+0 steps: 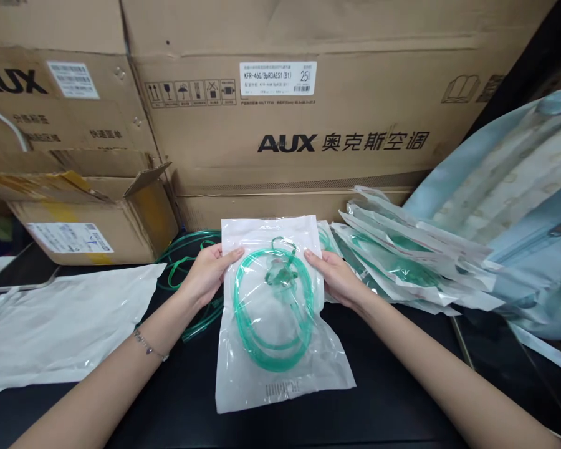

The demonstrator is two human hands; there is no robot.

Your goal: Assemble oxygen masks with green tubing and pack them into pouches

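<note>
A clear plastic pouch point(280, 368) holding coiled green tubing point(271, 312) lies on the black table point(402, 399) in front of me. My left hand point(208, 271) grips the pouch's upper left edge, fingers curled over it. At the upper right edge, my right hand point(334, 274) pinches the pouch in the same way. A bracelet sits on my left wrist. Loose green tubing point(187, 255) lies behind my left hand.
A pile of several similar filled pouches point(402, 255) lies at the right. Empty white bags point(60, 324) lie at the left. Large cardboard boxes point(308, 125) stand along the back, an open small box point(88, 212) at the left. A light blue zipped bag point(518, 206) leans at the right.
</note>
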